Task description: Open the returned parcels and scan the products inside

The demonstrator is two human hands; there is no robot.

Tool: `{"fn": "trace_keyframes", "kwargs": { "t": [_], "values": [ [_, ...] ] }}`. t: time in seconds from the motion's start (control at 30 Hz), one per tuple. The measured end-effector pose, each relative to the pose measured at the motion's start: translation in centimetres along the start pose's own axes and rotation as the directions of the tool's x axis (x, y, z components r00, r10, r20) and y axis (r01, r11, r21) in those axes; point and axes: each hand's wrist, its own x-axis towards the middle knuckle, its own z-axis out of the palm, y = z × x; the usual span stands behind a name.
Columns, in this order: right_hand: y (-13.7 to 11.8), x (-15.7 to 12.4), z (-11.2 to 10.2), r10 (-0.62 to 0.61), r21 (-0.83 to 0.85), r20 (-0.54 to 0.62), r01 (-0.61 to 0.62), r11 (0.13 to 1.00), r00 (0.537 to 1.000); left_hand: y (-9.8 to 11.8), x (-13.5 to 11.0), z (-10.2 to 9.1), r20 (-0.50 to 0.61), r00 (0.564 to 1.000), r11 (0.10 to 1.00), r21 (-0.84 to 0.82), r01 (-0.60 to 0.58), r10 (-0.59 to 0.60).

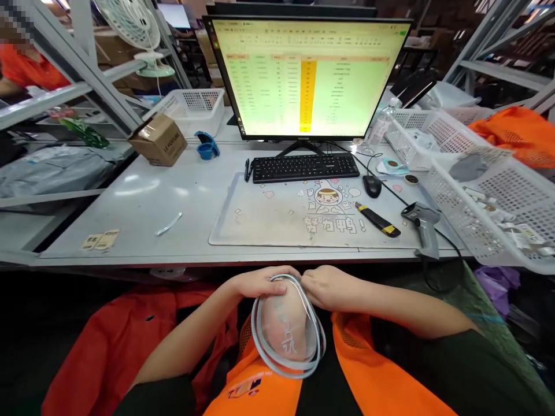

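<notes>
In my lap, just below the table edge, I hold a clear plastic pouch (287, 332) with a coil of pale grey-blue cord inside. Whether it is cord or thin tubing I cannot tell through the film. My left hand (260, 283) and my right hand (330, 287) are both closed on its top edge, fingers pinching side by side and nearly touching. That keeps the pouch flat against my orange vest (373, 375), steadied by my body.

Beyond, on the grey table (130, 202), a pale desk mat with a cartoon figure (269, 222) lies squarely in front of my seat. The black-and-yellow utility knife (378, 220) and the grey pistol-grip barcode scanner (422, 224) lie to my right, probably left there for easy reach. Further off stand the black keyboard (306, 167) and the wide monitor showing a spreadsheet (307, 75), facing me.
</notes>
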Motion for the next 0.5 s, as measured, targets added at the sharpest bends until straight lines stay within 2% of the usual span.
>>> {"fn": "trace_keyframes", "kwargs": {
  "t": [0.07,0.1,0.13,0.17,0.23,0.3,0.33,0.4,0.5],
  "values": [
    [-0.2,-0.4,0.4,-0.093,-0.033,0.019,0.093,0.995,0.996,-1.7,-1.4,0.8,-0.136,0.99,0.992,-0.128,0.024,-0.041],
    [-0.5,-0.8,0.8,-0.142,-0.029,0.024,0.142,0.989,0.99,-2.8,-2.3,1.5,-0.246,0.967,0.976,-0.217,0.014,-0.069],
    [-0.8,-1.4,1.3,-0.183,-0.016,0.031,0.183,0.983,0.983,-4.0,-3.4,2.4,-0.368,0.923,0.947,-0.322,-0.014,-0.111],
    [-1.3,-2.1,1.9,-0.212,0.002,0.041,0.212,0.977,0.976,-5.2,-4.4,3.5,-0.489,0.855,0.901,-0.43,-0.063,-0.174],
    [-2.4,-3.1,3.2,-0.226,0.024,0.066,0.225,0.974,0.972,-7.2,-6.1,6.0,-0.669,0.658,0.777,-0.598,-0.198,-0.346],
    [-3.7,-3.5,4.5,-0.211,0.023,0.057,0.21,0.978,0.976,-8.0,-6.7,8.3,-0.738,0.449,0.668,-0.662,-0.339,-0.503],
    [-4.2,-3.2,5.1,-0.203,0.014,0.027,0.202,0.979,0.979,-7.9,-6.4,9.1,-0.751,0.364,0.632,-0.66,-0.406,-0.551],
    [-4.9,-2.1,6.1,-0.196,-0.014,-0.088,0.196,0.981,0.977,-7.0,-4.8,10.2,-0.776,0.237,0.58,-0.604,-0.547,-0.584],
    [-4.1,0.1,5.7,-0.145,-0.049,-0.343,0.137,0.989,0.928,-4.2,-1.4,10.7,-0.838,0.102,0.539,-0.433,-0.723,-0.536]
  ]
}}
